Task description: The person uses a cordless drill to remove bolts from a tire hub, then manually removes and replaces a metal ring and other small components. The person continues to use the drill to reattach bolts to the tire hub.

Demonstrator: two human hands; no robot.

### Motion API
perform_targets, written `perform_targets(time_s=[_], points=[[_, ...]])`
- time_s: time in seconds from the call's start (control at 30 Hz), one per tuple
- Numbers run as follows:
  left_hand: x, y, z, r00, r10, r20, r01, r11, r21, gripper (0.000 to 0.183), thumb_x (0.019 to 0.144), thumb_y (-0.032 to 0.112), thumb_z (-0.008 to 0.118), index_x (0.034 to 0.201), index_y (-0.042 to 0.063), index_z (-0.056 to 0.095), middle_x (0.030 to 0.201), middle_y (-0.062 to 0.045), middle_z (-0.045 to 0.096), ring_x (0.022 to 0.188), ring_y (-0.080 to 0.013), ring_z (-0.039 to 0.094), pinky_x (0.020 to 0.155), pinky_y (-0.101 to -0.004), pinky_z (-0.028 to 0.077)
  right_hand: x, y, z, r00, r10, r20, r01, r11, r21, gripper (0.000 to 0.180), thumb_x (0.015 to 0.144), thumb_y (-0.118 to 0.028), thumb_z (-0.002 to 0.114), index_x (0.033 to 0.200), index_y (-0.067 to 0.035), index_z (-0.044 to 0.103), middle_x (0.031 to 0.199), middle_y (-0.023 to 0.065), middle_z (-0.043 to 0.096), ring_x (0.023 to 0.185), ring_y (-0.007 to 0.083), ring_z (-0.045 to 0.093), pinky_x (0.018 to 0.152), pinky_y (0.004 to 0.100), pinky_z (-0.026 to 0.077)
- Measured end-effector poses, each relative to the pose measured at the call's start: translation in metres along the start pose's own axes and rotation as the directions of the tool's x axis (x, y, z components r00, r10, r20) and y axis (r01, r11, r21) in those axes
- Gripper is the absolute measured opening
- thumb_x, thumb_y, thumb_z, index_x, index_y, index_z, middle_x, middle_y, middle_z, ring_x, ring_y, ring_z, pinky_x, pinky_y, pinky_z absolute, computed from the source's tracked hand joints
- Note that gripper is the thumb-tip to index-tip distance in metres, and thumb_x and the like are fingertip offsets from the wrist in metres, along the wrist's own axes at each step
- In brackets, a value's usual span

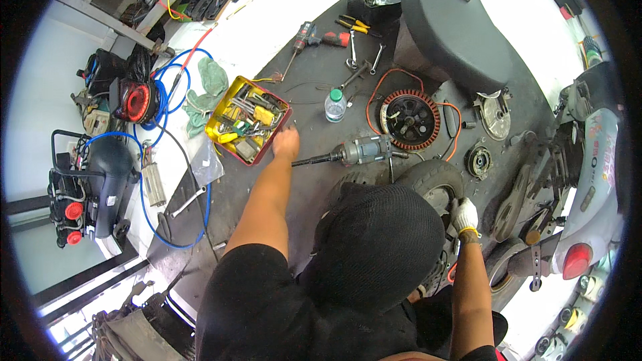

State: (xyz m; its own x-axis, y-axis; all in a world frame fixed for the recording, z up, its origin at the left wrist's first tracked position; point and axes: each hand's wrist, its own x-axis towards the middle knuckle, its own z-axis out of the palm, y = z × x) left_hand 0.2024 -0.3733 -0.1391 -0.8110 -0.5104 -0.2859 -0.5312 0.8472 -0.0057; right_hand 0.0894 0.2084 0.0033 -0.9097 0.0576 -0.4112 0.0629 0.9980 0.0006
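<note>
My bare left hand is curled against the near right side of a red and yellow metal toolbox. Its fingertips are hidden, so any grip is unclear. Pliers, sockets and other hand tools fill the box. My right hand, in a white knit glove, is at the rim side of a scooter wheel with its tyre. What its fingers hold cannot be made out. A head in a black cap covers part of the wheel. Just beyond lies a power impact wrench with a long dark extension.
A hub-motor stator with an orange cable lies past the wrench, beside a green-capped bottle. Farther off are a cordless drill, spanners and a black scooter seat. A blue air hose loops at left; a scooter body stands right.
</note>
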Motion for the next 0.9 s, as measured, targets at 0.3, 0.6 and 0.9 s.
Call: perform_targets(time_s=[0.3, 0.6, 0.9], points=[[-0.082, -0.040, -0.052, 0.947, -0.321, -0.025, 0.252, 0.787, -0.563, 0.030, 0.085, 0.013, 0.070, 0.109, -0.005, 0.075, 0.108, -0.034, 0.071, 0.096, -0.0442, 0.074, 0.088, -0.0465, 0.059, -0.014, -0.001, -0.049, 0.998, 0.039, -0.056, -0.046, 0.990, -0.134, 0.055, 0.104, -0.053, 0.054, 0.103, -0.002, 0.076, 0.106, 0.0271, 0.075, 0.103, 0.0442, 0.073, 0.091, 0.0503, 0.057], [-0.219, 0.061, -0.392, 0.986, 0.016, -0.167, -0.154, -0.306, -0.940, 0.023, 0.093, -0.001, 0.072, 0.115, -0.007, 0.071, 0.105, -0.015, 0.075, 0.089, -0.0236, 0.074, 0.084, -0.0347, 0.061, -0.170, -0.074, -0.262, 0.861, -0.388, -0.328, 0.493, 0.482, 0.724, 0.029, 0.101, -0.016, 0.063, 0.121, 0.005, 0.065, 0.108, 0.0211, 0.072, 0.098, 0.0304, 0.071, 0.091, 0.0386, 0.055], [-0.319, 0.248, -0.475, 0.673, 0.725, -0.147, 0.167, -0.342, -0.925, 0.025, 0.093, 0.005, 0.079, 0.112, -0.008, 0.070, 0.105, -0.018, 0.075, 0.093, -0.0247, 0.074, 0.089, -0.0376, 0.061, -0.307, -0.053, -0.305, 0.638, -0.205, -0.742, 0.768, 0.107, 0.631, 0.026, 0.099, -0.013, 0.071, 0.120, 0.003, 0.067, 0.109, 0.0195, 0.074, 0.097, 0.0286, 0.076, 0.085, 0.0367, 0.060]])
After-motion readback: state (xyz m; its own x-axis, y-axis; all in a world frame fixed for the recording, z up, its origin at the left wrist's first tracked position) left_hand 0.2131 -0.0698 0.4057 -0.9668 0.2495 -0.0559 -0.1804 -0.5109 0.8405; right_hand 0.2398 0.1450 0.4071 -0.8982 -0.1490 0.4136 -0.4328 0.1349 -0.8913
